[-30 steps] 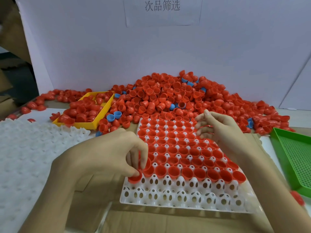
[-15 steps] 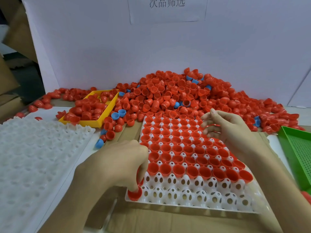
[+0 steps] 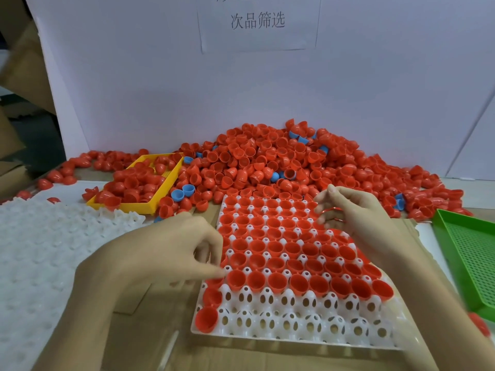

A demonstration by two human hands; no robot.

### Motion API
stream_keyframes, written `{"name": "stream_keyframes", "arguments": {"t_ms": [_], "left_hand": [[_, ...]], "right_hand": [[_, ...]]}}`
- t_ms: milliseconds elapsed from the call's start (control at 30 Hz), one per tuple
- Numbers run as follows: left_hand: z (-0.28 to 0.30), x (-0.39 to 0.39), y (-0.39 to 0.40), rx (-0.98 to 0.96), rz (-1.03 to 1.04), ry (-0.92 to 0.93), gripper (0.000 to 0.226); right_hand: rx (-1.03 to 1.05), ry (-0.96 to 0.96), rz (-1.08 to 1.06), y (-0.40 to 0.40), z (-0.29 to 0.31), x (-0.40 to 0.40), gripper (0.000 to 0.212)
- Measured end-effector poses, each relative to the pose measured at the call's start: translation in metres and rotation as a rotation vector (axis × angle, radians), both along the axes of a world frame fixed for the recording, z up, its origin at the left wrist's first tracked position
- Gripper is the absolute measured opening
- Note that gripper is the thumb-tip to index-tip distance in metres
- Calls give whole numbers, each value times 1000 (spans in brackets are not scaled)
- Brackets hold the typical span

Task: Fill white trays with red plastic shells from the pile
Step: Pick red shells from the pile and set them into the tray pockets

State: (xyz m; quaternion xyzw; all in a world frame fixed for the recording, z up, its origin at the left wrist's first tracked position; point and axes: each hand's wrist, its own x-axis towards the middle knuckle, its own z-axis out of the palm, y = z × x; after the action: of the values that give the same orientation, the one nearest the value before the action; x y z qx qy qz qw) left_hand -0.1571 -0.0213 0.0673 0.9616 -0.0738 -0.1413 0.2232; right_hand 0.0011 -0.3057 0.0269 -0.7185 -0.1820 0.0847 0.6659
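Shells fill most of the white tray (image 3: 294,336), and what the next move turns on is the near edge of that tray: its two nearest rows stand bare except at the left end, where red shells sit one behind the other, the nearest of them (image 3: 206,319) in the tray's near-left corner. The bare rows run left to right along the tray's near edge, closer to the person than either hand. The left hand (image 3: 160,253) hovers just off the tray's left edge, fingers curled, thumb and fingertips together beside the filled rows; whether they pinch a shell I cannot tell. The right hand (image 3: 356,215) hangs over the tray's far-right part with fingers loosely curled round a red shell or a small stack of them, barely visible between them. The pile (image 3: 267,162) lies beyond the tray's far edge, nearer the right hand. By my judgement the left hand is better placed to continue along the near rows. Compared with half a second ago, the left hand has risen off the near-left corner, leaving a shell seated there; the right hand has hardly moved.
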Motion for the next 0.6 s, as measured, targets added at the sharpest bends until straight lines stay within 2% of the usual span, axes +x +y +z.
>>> {"name": "stream_keyframes", "arguments": {"t_ms": [133,233,300,433,533,600], "left_hand": [[-11,20,7,6,142,-348,31],[-30,38,10,58,313,-540,30],[-43,49,12,74,419,-600,27],[-65,61,12,53,520,-691,26],[-74,67,14,68,561,-704,24],[-77,68,17,85,566,-697,22]], "right_hand": [[-123,-146,-75,4,-3,-1,30],[-358,-417,-180,15,-9,8,17],[-530,-542,-187,24,-11,22,20],[-874,-624,-135,44,-7,66,44],[-1060,-640,-105,53,-3,90,82],[-1134,-643,-54,54,-4,103,98]]}}
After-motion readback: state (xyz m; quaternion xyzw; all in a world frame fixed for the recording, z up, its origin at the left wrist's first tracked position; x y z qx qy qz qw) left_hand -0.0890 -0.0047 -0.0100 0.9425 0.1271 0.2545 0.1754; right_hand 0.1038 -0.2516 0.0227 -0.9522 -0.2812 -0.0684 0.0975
